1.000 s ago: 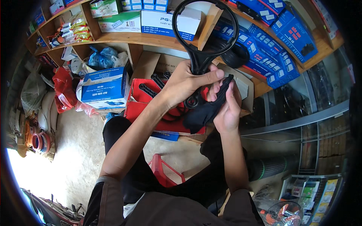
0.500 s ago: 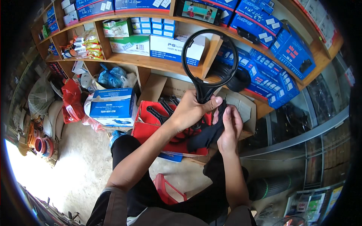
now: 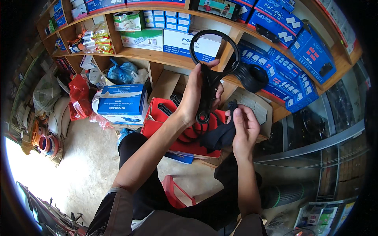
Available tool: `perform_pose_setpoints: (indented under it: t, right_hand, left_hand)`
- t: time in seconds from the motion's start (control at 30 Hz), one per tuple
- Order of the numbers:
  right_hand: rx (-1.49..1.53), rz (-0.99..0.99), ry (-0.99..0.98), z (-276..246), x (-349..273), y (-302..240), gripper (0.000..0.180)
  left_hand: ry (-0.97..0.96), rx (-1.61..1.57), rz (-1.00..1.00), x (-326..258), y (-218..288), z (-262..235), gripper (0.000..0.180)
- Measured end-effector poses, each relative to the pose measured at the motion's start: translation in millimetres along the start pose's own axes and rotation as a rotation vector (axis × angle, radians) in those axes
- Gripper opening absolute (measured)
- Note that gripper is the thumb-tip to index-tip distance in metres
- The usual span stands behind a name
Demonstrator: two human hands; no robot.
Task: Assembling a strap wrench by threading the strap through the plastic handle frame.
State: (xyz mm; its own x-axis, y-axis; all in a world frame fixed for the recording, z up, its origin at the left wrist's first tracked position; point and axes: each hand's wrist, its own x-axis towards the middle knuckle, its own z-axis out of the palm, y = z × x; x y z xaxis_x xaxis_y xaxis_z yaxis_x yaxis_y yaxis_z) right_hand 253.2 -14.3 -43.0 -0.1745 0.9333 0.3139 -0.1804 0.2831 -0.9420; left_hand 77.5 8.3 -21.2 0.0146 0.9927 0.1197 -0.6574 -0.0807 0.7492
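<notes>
My left hand [image 3: 193,96] is closed around the handle of a black ring-headed filter housing wrench [image 3: 206,98]. Its big ring points up and away, and the small looped handle end hangs below my fingers. A black cloth [image 3: 220,135] is pinched in my right hand [image 3: 245,131], just right of the wrench and apart from it. Beneath both hands sits an open red box [image 3: 151,128], with more black looped handles [image 3: 165,109] sticking out at its left side; the cloth and my left hand hide part of the contents.
Wooden shelves [image 3: 136,53] with blue and white boxes stand ahead, a black coil [image 3: 252,78] at their edge. A pump carton [image 3: 121,104] and a red bag [image 3: 78,96] are at left, a glass case [image 3: 307,118] at right. A red stool [image 3: 171,192] shows between my legs.
My left hand has turned on the wrench, so its handle now tilts downward and its looped end shows. My right hand has moved slightly right with the cloth, away from the wrench.
</notes>
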Motion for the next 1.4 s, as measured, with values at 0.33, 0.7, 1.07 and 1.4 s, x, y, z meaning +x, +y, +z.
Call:
perform_pose_setpoints:
  t: [0.33,0.7,1.07,1.4]
  right_hand:
    - [-0.124,-0.048,-0.183,17,-18,19,0.023]
    - [-0.297,-0.067,-0.179,12,-12,14,0.016]
    - [-0.602,-0.532,-0.184,50,-24,6,0.017]
    - [-0.944,-0.547,-0.319,60,-9,-10,0.016]
  left_hand:
    - [0.02,-0.005,0.07,-2,-11,6,0.066]
    - [-0.432,-0.433,0.166,-4,27,-19,0.081]
    - [-0.113,-0.144,0.177,-3,22,-18,0.062]
    - [0.259,0.118,0.188,2,12,-27,0.065]
